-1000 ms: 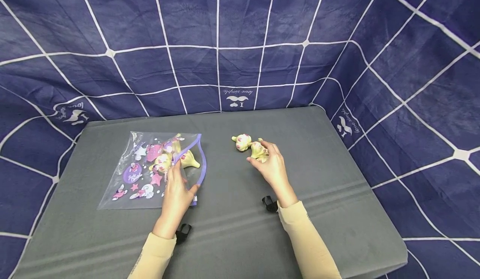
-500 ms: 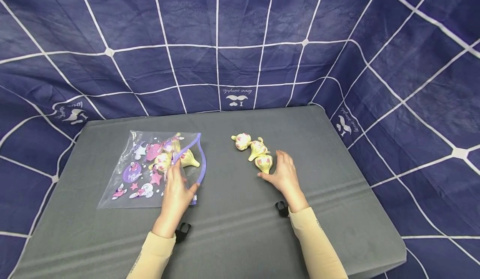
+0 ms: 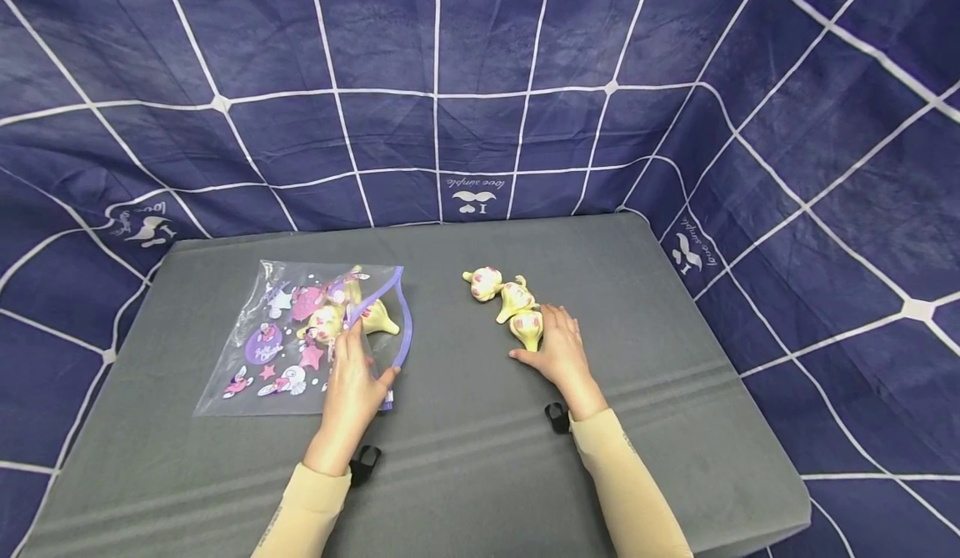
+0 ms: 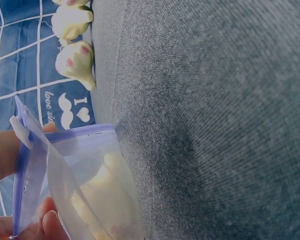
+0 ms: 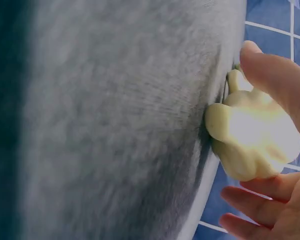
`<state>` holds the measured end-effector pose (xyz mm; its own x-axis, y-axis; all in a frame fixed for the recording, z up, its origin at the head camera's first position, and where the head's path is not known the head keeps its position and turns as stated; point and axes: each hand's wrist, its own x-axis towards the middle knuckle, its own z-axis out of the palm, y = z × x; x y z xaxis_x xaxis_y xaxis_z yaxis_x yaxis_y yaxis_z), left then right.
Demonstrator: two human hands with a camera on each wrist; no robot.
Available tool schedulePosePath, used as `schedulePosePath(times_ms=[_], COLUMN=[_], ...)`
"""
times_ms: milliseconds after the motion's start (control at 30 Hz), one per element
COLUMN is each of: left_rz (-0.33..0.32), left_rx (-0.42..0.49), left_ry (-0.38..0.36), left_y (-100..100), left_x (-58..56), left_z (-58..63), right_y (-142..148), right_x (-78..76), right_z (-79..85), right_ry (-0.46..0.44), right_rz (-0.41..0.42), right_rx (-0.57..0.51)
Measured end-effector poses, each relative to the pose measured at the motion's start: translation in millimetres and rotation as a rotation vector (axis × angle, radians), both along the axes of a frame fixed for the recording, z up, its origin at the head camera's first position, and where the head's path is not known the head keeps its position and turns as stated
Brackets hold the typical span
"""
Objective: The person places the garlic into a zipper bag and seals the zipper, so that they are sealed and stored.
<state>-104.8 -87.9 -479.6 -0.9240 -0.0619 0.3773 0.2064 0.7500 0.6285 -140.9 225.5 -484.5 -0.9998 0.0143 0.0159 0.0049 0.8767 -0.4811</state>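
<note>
A clear zip bag (image 3: 407, 316) with a purple zip edge and pink and white prints lies on the left, its mouth spread toward the right. Several pale yellow garlic bulbs (image 3: 381, 318) show inside it. My left hand (image 3: 352, 391) holds the bag's mouth, thumb and fingers at the purple edge. Three more garlic bulbs form a slanting row at the middle: a far one (image 3: 486, 284), a middle one (image 3: 516, 298) and a near one (image 3: 527, 329). My right hand (image 3: 558, 349) curves around the near bulb, thumb and fingers on opposite sides; in the right wrist view, fingers reach under that bulb (image 5: 255, 135).
The grey cloth-covered table (image 3: 465, 458) carries everything. Dark blue curtain cloth (image 3: 480, 57) with white grid lines hangs behind it and along both sides. A black wrist strap piece (image 3: 557, 416) sits at the right wrist, another (image 3: 366, 462) at the left.
My right hand has let go of the near garlic bulb beside the other two, drawn back toward the lower right, then come in close to it again. The left hand and bag stay put.
</note>
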Motion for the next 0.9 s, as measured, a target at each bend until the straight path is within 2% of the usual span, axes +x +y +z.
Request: schedulePosePath(times_ms=[300, 467, 667, 900], left_rz=[0.001, -0.002, -0.001, 0.004], left_rx=[0.005, 0.004, 0.001, 0.01], left_ry=[-0.009, -0.022, -0.025, -0.029], left_y=[-1.8, -2.3, -2.2, -1.4], left_x=[-0.2, 0.4, 0.7, 0.5], left_z=[-0.5, 0.2, 1.1, 2.2], right_y=[-6.4, -6.6, -4.5, -8.4], right_x=[-4.2, -2.1, 0.6, 2.5], right_z=[-0.6, -2.4, -3.3, 7.6], right_ry=[0.05, 0.034, 0.014, 0.014], right_rz=[-0.016, -0.03, -0.038, -0.052], right_rx=[-0.062, -0.087, -0.17, -0.263])
